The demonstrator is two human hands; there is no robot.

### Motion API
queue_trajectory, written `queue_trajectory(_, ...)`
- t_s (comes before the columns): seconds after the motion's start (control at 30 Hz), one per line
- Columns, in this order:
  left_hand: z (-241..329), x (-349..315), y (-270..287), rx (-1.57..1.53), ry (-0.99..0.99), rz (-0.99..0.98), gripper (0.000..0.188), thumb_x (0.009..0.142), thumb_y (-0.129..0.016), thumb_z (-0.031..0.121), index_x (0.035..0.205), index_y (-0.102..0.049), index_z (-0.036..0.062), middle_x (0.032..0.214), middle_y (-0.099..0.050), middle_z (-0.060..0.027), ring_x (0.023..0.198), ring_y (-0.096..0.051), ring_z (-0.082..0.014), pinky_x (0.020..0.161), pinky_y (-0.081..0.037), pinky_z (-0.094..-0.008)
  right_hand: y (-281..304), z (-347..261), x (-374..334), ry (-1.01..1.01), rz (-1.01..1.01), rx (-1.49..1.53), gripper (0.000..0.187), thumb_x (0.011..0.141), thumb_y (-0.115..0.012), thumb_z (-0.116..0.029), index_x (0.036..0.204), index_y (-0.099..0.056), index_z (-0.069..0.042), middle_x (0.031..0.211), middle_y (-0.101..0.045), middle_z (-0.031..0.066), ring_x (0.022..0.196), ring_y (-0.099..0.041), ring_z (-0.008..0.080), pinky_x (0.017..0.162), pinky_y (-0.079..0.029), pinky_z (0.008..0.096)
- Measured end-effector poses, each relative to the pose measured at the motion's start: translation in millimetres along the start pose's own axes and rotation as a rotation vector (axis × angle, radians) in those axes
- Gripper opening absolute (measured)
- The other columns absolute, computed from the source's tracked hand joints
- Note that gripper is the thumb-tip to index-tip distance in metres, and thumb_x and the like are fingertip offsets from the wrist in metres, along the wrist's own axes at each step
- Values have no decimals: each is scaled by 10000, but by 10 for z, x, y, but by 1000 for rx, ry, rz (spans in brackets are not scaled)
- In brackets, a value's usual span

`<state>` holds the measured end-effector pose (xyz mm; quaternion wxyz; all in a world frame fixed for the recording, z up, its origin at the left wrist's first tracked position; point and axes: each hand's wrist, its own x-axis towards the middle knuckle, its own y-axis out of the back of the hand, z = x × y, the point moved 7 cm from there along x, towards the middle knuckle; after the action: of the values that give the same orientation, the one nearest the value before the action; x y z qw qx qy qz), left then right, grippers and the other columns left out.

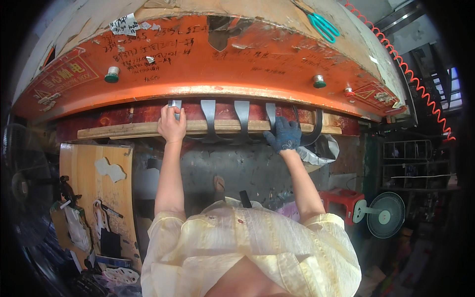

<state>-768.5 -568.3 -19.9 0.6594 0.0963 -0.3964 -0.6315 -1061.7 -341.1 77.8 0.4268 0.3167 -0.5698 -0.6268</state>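
Note:
My bare left hand (pixel 171 124) is closed on the end of a grey strip (pixel 174 104) at the left of the red and wooden ledge. To its right, several flat grey strips (pixel 208 114) lie across the ledge, their lower ends joining a dark band that hangs over its front edge. My right hand (pixel 284 135), in a blue-grey knitted glove, rests with fingers extended and thumb apart beside another grey strip (pixel 270 113), partly covering it. A dark curved strip (pixel 316 127) lies just right of the glove.
An orange machine beam (pixel 208 64) with green buttons (pixel 112 75) spans above the ledge. Teal-handled scissors (pixel 324 27) lie on its top. At left is a wooden table (pixel 94 148) with scraps; at right, a red stool (pixel 336 200) and a fan (pixel 386 215).

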Motion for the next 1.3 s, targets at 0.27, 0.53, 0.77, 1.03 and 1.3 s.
queue_trajectory(0.27,-69,65,-60,14,29,-104,194,796,-690,276,859,-550,158,996,-581,-41,771,-599,-348,676,-465,-465,38,-115,73,8,-57,19,459,743,-678,-507,951,-599,-105,969,-626,96,948,-559,367,785,-458,489)
queue_trajectory(0.53,-192,1,-12,-88,23,-235,234,806,-705,224,912,-529,114,980,-561,-138,818,-596,-412,721,-471,-515,-28,-180,13,0,-157,31,485,770,-630,-547,933,-616,-91,1004,-630,125,974,-546,378,839,-442,477)
queue_trajectory(0.77,-150,-369,310,-142,43,-264,232,807,-705,204,913,-532,91,965,-553,-149,818,-583,-419,722,-460,-508,32,-157,-400,-54,-235,152,461,833,-570,-511,979,-629,-78,1036,-643,141,981,-561,392,861,-443,467)
queue_trajectory(1.03,-66,-966,922,-143,51,-248,231,815,-706,232,891,-535,96,930,-538,-121,768,-562,-392,691,-438,-487,453,-667,-348,-217,-175,586,730,780,-673,-485,1315,-524,-12,1271,-576,217,1199,-532,368,1012,-418,423)
queue_trajectory(1.3,13,-1518,1481,-67,72,-205,437,763,-730,219,1141,-553,87,1221,-517,-163,1079,-541,-357,834,-452,-449,581,-1991,391,-6,-74,338,993,643,-758,-573,1409,-424,-35,1435,-400,274,1325,-400,410,1090,-358,426)
